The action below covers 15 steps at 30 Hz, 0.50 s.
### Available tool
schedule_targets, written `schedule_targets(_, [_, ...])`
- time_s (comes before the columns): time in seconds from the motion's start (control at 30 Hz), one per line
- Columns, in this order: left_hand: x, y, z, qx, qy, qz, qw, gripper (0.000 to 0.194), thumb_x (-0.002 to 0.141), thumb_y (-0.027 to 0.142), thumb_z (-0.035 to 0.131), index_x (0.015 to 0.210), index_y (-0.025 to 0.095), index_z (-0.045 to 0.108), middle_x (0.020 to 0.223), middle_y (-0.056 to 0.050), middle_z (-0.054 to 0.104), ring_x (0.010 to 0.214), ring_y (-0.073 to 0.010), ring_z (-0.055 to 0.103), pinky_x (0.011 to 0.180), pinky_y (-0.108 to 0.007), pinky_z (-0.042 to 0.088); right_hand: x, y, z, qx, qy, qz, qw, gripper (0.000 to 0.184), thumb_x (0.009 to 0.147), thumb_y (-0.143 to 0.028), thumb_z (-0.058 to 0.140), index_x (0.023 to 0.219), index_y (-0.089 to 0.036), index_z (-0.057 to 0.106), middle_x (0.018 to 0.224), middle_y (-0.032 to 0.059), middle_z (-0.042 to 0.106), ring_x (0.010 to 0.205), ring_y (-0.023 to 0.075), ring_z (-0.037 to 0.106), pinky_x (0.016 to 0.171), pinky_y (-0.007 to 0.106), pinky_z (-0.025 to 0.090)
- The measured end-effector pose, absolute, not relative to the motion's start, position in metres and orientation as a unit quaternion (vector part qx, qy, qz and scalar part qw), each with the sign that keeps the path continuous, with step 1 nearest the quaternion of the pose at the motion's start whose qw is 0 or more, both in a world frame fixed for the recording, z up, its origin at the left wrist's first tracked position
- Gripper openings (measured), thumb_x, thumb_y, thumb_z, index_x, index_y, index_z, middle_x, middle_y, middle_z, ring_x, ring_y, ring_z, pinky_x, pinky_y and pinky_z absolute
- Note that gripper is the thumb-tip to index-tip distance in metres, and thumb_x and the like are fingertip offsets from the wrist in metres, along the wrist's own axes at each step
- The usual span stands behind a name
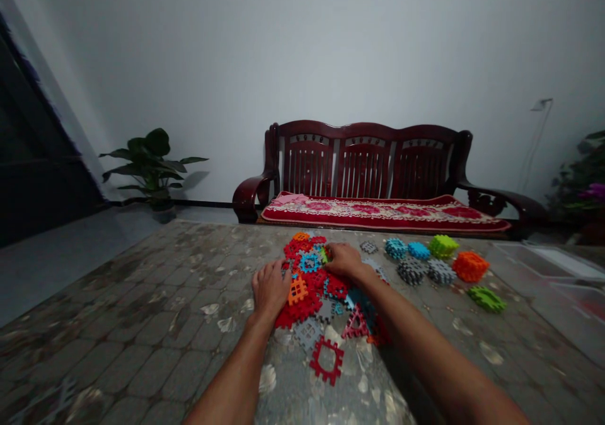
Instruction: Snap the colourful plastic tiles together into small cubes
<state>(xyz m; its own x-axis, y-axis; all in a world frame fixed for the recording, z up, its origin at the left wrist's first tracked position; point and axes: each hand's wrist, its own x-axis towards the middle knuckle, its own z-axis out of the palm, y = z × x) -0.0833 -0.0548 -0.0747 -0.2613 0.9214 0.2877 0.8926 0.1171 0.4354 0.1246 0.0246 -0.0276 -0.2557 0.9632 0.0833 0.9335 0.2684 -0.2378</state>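
While the left forearm (231, 374) and right forearm (435, 355) are extended from the near side, a loose red ring tile (326, 360) and a grey lattice tile (307, 333) are seen on the stone-print worktop (142, 305), at the near fringe of a heap of plastic waffle-block tiles (302, 308). The heap is drawn out from far left to near right and is mostly red, with blue, orange and grey pieces mixed in. The left grip (270, 289) is laid open on the heap's left side, fingers spread, with no piece seen held. The right grip (343, 261) is curled down at the heap's far side; whether a piece is held cannot be told. A small green piece (324, 255) lies at its fingertips, to its left, while an orange tile (297, 291) lies nearer the left grip. Farther right, block cubes (469, 266) are grouped. Beyond, a dark wooden bench (363, 166) with a red cushion (382, 217) is set against the wall (302, 53), a potted plant (151, 166) to the left.
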Motion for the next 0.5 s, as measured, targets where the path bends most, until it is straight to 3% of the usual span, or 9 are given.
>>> schedule_targets(0.13, [-0.083, -0.055, -0.073, 0.608, 0.745, 0.272, 0.035, 0.040, 0.098, 0.029, 0.048, 0.133, 0.024, 0.068, 0.137, -0.012, 0.070, 0.130, -0.0300, 0.060, 0.118, -0.051, 0.035, 0.118, 0.019, -0.023, -0.587, -0.805, 0.043, 0.081, 0.047, 0.077, -0.032, 0.074, 0.123, -0.021, 0.072, 0.116, 0.0143, 0.077, 0.113, 0.0332, 0.066, 0.094, 0.038, 0.047])
schedule_targets(0.27, [-0.082, -0.056, -0.070, 0.607, 0.748, 0.267, 0.036, 0.039, 0.098, 0.029, 0.049, 0.132, 0.024, 0.068, 0.138, -0.011, 0.070, 0.131, -0.0294, 0.060, 0.118, -0.049, 0.035, 0.119, 0.011, -0.022, -0.576, -0.814, 0.016, 0.076, 0.039, 0.086, -0.030, 0.064, 0.122, -0.021, 0.073, 0.113, 0.0143, 0.078, 0.110, 0.0310, 0.068, 0.094, 0.036, 0.046])
schedule_targets(0.4, [-0.081, -0.057, -0.068, 0.608, 0.749, 0.262, 0.039, 0.040, 0.098, 0.028, 0.048, 0.133, 0.024, 0.067, 0.139, -0.011, 0.070, 0.131, -0.0289, 0.060, 0.118, -0.049, 0.035, 0.135, 0.009, -0.021, -0.592, -0.795, 0.035, 0.126, 0.033, 0.094, -0.027, 0.050, 0.113, -0.023, 0.076, 0.106, 0.0115, 0.079, 0.100, 0.0272, 0.071, 0.089, 0.034, 0.047])
schedule_targets(0.5, [-0.081, -0.057, -0.067, 0.607, 0.750, 0.261, 0.042, 0.040, 0.098, 0.029, 0.048, 0.133, 0.025, 0.067, 0.139, -0.011, 0.070, 0.131, -0.0285, 0.059, 0.118, -0.049, 0.035, 0.161, 0.015, -0.020, -0.594, -0.774, 0.091, 0.200, 0.034, 0.091, -0.022, 0.049, 0.111, -0.022, 0.077, 0.105, 0.0083, 0.080, 0.097, 0.0246, 0.071, 0.084, 0.030, 0.048])
